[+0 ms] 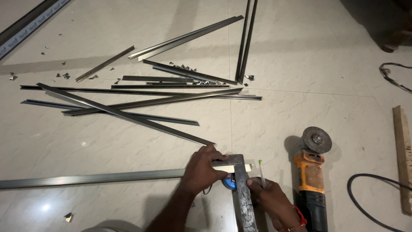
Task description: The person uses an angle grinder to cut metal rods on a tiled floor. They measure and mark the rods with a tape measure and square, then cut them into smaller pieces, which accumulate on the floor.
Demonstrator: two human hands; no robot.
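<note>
On a pale tiled floor, my left hand (204,169) presses down on a steel try square (243,189) where it meets the end of a long metal strip (90,177) that runs off to the left. My right hand (274,202) grips a white pencil (261,172) with a green tip, held just right of the square's blade. A blue tape measure (228,184) peeks out beneath the square between my hands.
An orange and black angle grinder (312,176) lies right of my right hand, its disc pointing away. A black cable (365,202) loops beside it. A wooden batten (403,154) lies at the right edge. Several cut metal strips (128,101) and small offcuts are scattered further away.
</note>
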